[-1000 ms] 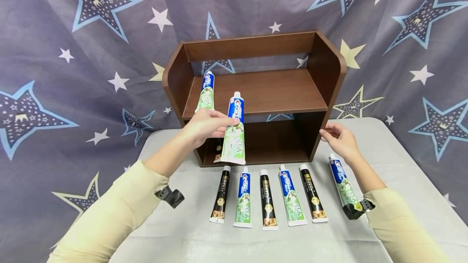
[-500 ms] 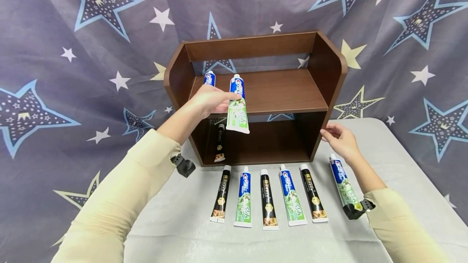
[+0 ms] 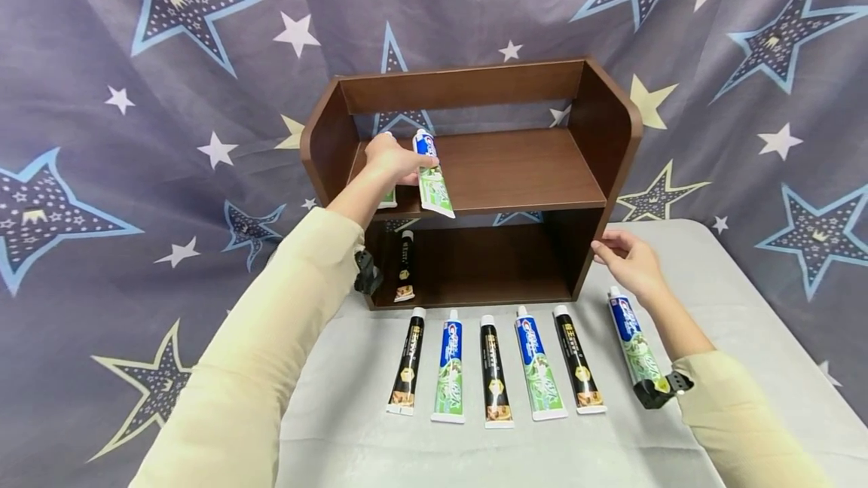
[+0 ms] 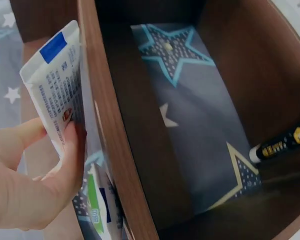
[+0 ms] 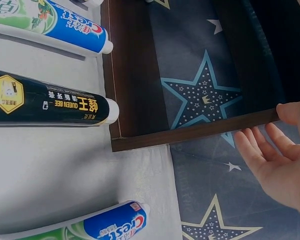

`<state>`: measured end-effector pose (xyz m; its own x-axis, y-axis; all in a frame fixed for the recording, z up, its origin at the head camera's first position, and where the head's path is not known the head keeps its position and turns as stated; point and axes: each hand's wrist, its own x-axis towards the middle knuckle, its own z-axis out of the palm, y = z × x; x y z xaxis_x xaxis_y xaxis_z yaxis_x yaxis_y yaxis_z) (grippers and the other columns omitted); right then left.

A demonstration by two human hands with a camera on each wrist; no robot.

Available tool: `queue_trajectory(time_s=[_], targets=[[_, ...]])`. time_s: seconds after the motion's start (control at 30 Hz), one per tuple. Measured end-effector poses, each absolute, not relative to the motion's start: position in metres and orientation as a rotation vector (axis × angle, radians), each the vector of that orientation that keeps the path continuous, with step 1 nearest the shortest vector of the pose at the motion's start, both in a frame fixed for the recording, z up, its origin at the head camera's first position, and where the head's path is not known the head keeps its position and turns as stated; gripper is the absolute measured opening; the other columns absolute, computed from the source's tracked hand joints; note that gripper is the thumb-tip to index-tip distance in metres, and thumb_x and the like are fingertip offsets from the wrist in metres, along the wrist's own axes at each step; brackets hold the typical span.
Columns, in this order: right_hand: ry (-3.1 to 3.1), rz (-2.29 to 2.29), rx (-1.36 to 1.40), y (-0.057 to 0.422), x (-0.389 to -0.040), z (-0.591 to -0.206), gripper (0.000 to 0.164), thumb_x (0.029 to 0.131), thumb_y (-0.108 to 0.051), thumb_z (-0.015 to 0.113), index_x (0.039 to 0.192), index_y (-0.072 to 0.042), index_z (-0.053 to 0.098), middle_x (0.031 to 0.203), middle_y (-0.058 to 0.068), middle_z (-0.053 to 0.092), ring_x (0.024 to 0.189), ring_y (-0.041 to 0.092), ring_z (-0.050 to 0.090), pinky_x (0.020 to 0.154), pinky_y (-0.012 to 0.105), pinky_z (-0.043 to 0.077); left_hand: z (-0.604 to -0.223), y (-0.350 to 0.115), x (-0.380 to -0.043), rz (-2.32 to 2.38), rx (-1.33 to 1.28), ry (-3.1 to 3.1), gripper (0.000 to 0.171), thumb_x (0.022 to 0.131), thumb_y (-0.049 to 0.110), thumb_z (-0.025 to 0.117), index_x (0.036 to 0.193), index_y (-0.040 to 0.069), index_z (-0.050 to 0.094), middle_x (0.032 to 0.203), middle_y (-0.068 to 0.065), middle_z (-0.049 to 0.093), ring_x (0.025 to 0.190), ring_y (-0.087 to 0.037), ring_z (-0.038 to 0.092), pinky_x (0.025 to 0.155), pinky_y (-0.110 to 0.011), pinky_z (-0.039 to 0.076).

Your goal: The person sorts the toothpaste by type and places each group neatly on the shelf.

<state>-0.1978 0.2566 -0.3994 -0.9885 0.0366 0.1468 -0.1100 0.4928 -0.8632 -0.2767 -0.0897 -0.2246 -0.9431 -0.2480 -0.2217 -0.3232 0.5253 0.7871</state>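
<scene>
My left hand pinches a blue, green and white Crest toothpaste tube at the upper board of a dark brown two-tier shelf. In the left wrist view the tube's white back shows, with thumb and fingers on its two sides. Beside it on the upper board is another Crest tube, mostly hidden behind the hand. My right hand grips the front edge of the shelf's right side panel, thumb on one side and fingers on the other.
On the lower board, at the left, lies a black toothpaste tube. Black tubes and Crest tubes alternate in a row on the grey tabletop before the shelf. Another Crest tube lies near my right forearm. A star-patterned cloth hangs behind.
My left hand has carried the Crest tube up and away from me, from in front of the shelf to the upper board. The right hand has stayed on the side panel.
</scene>
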Motion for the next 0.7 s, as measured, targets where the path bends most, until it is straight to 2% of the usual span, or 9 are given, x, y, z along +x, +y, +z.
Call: queue_trajectory(time_s=[0.13,0.27,0.33,0.4,0.47,0.53,0.57,0.7], targets=[[-2.573,1.53,0.074,0.2548,-0.1972,-0.3993,0.042,0.097,-0.018,0.055,0.121,0.016,0.05,0.117,0.035,0.058,0.073,-0.016,0.056,0.07,0.007,0.051,-0.2247,-0.0908,-0.2817,1.257,-0.499,2.776,0.078,0.08,0.031,0.078,0.139,0.0,0.038,0.143,-0.023,0.036,0.05,-0.005,0.054,0.068,-0.019,0.057],[-2.568,1.55,0.076,0.2547,-0.1976,-0.399,0.042,0.097,-0.018,0.055,0.122,0.016,0.05,0.118,0.036,0.057,0.074,-0.016,0.056,0.069,0.005,0.05,-0.2251,-0.0914,-0.2824,1.126,-0.443,2.901,0.073,0.079,0.035,0.078,0.133,-0.003,0.046,0.134,-0.023,0.047,0.049,-0.005,0.053,0.07,-0.02,0.057],[-2.571,1.552,0.07,0.2553,-0.198,-0.3986,0.043,0.097,-0.018,0.054,0.122,0.016,0.049,0.12,0.036,0.056,0.074,-0.016,0.056,0.07,0.005,0.05,-0.2263,-0.0908,-0.2826,1.045,-0.392,2.983,0.07,0.079,0.037,0.078,0.128,-0.004,0.05,0.126,-0.022,0.056,0.058,-0.01,0.06,0.078,-0.023,0.056],[-2.575,1.551,0.066,0.2558,-0.1983,-0.3983,0.043,0.097,-0.018,0.054,0.123,0.016,0.049,0.121,0.037,0.056,0.073,-0.017,0.055,0.071,0.006,0.051,-0.228,-0.0899,-0.2833,0.934,-0.333,3.076,0.07,0.079,0.039,0.077,0.127,-0.006,0.052,0.122,-0.021,0.06,0.079,-0.017,0.066,0.088,-0.027,0.054],[-2.576,1.553,0.064,0.256,-0.1987,-0.3982,0.043,0.097,-0.018,0.054,0.123,0.016,0.049,0.121,0.037,0.055,0.073,-0.018,0.055,0.071,0.006,0.051,-0.2295,-0.0887,-0.2844,0.875,-0.281,3.138,0.068,0.08,0.038,0.077,0.125,-0.008,0.054,0.122,-0.022,0.061,0.102,-0.025,0.064,0.097,-0.032,0.05],[-2.574,1.555,0.065,0.2562,-0.199,-0.3985,0.043,0.097,-0.018,0.054,0.123,0.016,0.049,0.121,0.037,0.056,0.073,-0.018,0.055,0.071,0.006,0.051,-0.2301,-0.0876,-0.2852,0.806,-0.24,3.179,0.066,0.081,0.037,0.076,0.125,-0.008,0.055,0.125,-0.021,0.061,0.117,-0.031,0.058,0.102,-0.035,0.047],[-2.573,1.557,0.066,0.2562,-0.1991,-0.3987,0.043,0.097,-0.018,0.054,0.123,0.016,0.049,0.12,0.036,0.056,0.073,-0.017,0.055,0.071,0.006,0.051,-0.2303,-0.087,-0.2857,0.769,-0.226,3.192,0.066,0.082,0.036,0.075,0.125,-0.008,0.054,0.127,-0.022,0.059,0.12,-0.032,0.055,0.103,-0.036,0.046],[-2.57,1.56,0.062,0.2574,-0.1992,-0.3998,0.043,0.097,-0.018,0.054,0.123,0.016,0.049,0.12,0.036,0.056,0.074,-0.016,0.057,0.07,0.006,0.051,-0.2294,-0.0846,-0.287,0.675,-0.199,3.199,0.06,0.083,0.035,0.074,0.123,-0.006,0.057,0.128,-0.021,0.059,0.118,-0.032,0.057,0.101,-0.037,0.048]])
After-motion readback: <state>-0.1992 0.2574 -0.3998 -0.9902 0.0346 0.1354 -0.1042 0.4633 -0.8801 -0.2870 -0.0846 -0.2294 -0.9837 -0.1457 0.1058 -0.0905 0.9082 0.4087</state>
